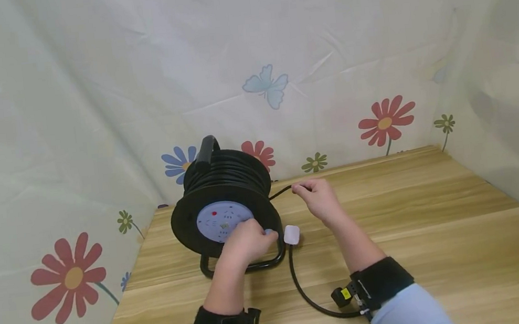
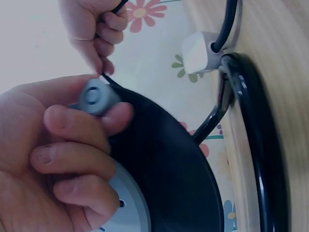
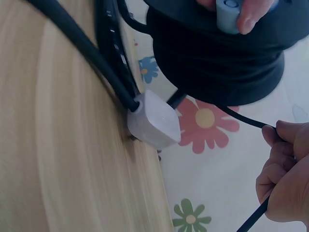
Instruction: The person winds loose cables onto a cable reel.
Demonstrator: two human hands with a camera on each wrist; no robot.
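A black cable reel [image 1: 226,207] stood upright on the bench [image 1: 439,248], just ahead of both hands. The left hand [image 1: 246,242] was closed round the small grey knob [image 2: 95,95] at the rim of the reel's front disc, thumb and fingers curled about it, as the left wrist view showed plainly. The right hand [image 1: 320,198], a little to the right of the reel and apart from it, had its fingers curled round the black cable [image 3: 251,123] where it left the drum, holding the strand off the bench. Between the two hands, touching the reel's tubular foot, lay the white plug [image 1: 292,234], and from it a loop of cable ran back toward the person and curved under the right wrist. By the look of it, the step in hand was working the cable on the drum, one hand on the crank and the other guiding the strand; whether it was being wound in or paid out could not be told from these views. The next move would call for turning the knob steadily while the right hand kept light tension on the cable, and for care that the plug did not snag on the foot.
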